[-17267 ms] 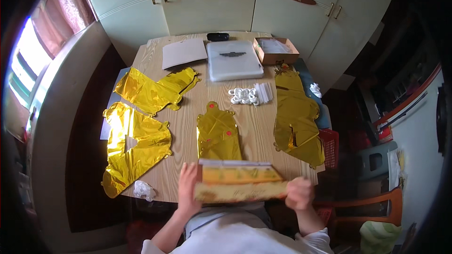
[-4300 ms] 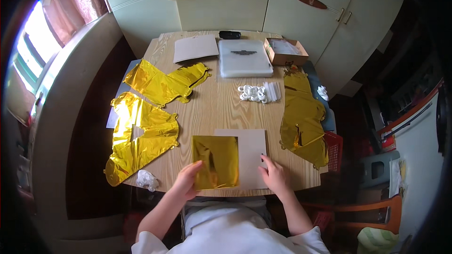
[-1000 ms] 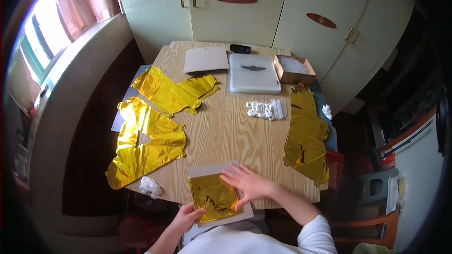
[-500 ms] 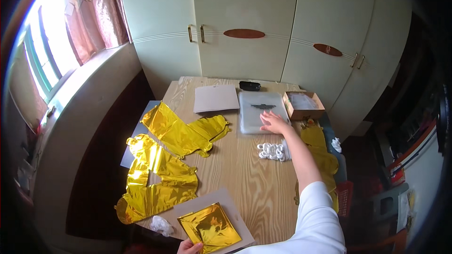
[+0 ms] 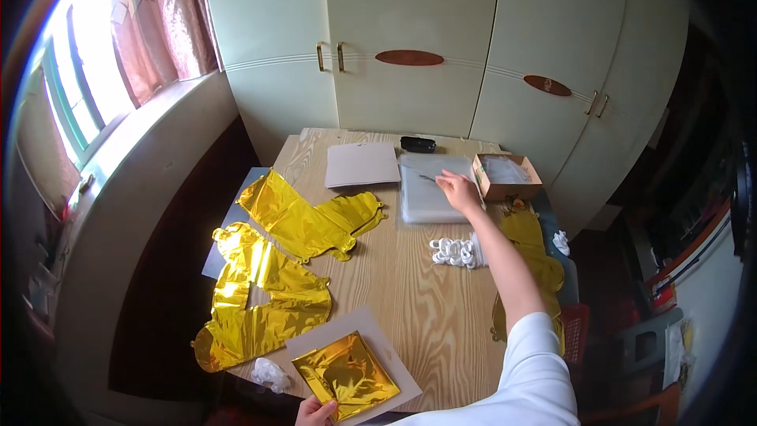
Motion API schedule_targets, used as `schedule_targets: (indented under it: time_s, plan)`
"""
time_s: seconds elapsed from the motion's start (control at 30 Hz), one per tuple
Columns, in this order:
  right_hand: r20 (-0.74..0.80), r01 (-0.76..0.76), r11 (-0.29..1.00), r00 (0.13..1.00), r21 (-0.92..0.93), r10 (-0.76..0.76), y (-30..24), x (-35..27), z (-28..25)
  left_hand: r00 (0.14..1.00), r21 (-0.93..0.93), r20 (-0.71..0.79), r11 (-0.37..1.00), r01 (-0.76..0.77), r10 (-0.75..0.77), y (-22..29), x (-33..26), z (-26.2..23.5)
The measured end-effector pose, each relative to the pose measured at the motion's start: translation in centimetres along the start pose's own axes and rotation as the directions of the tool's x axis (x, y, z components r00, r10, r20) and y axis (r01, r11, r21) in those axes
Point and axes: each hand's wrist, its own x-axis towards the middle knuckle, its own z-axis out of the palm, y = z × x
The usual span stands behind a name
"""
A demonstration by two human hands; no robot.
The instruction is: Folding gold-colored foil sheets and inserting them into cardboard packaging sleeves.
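Observation:
My left hand (image 5: 317, 412) grips a grey card (image 5: 398, 371) at the near edge of the table, together with a folded gold foil balloon (image 5: 347, 379) lying on it. My right hand (image 5: 459, 189) reaches over a stack of clear plastic bags (image 5: 430, 209). Its fingers are pinched on thin dark strips (image 5: 426, 178), whose ends stick out to the left; how many is hidden. Below my right wrist lies a bundle of white cord (image 5: 453, 252). Flat gold foil balloons (image 5: 315, 225) spread over the left side of the table.
A stack of grey cards (image 5: 363, 164) and a black case (image 5: 418, 144) lie at the back. A cardboard box (image 5: 509, 188) with clear bags stands back right. Another gold balloon (image 5: 532, 244) hangs along the right edge. White crumpled bundles (image 5: 270, 375) sit at both sides.
My right hand, earlier spread beside the dark strips on the bags, has moved up and pinched them. The card and balloon in my left hand have shifted slightly up and left.

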Motion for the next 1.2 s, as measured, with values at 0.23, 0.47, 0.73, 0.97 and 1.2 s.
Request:
schedule_targets:
  time_s: [0.23,0.47,0.73,0.97,1.2]
  plan:
    - [0.143,0.223,0.975,0.966,-0.02,-0.218,-16.2,-12.7,-6.9,0.98,-0.231,0.041,0.956,-0.179,0.193,-1.0,-1.3,-2.4]
    - [0.351,0.232,0.92,0.93,-0.317,-0.113,-18.7,-28.4,-2.7,0.97,-0.234,0.077,0.95,-0.207,0.23,0.1,-3.6,-2.0]
    - [0.373,0.386,0.781,0.903,-0.491,-0.211,-17.0,-32.4,-0.1,0.994,-0.14,0.102,0.99,-0.029,0.044,-2.5,-4.4,-1.3]
    - [0.222,0.227,0.959,0.957,-0.168,-0.187,-17.7,-32.0,-1.7,0.992,-0.052,0.074,0.993,0.104,-0.1,-1.7,-4.1,0.3]
    - [0.181,0.113,0.993,0.978,-0.023,-0.107,-17.7,-31.6,-2.3,0.987,-0.021,0.058,0.988,0.154,-0.152,-1.5,-2.6,-0.2]
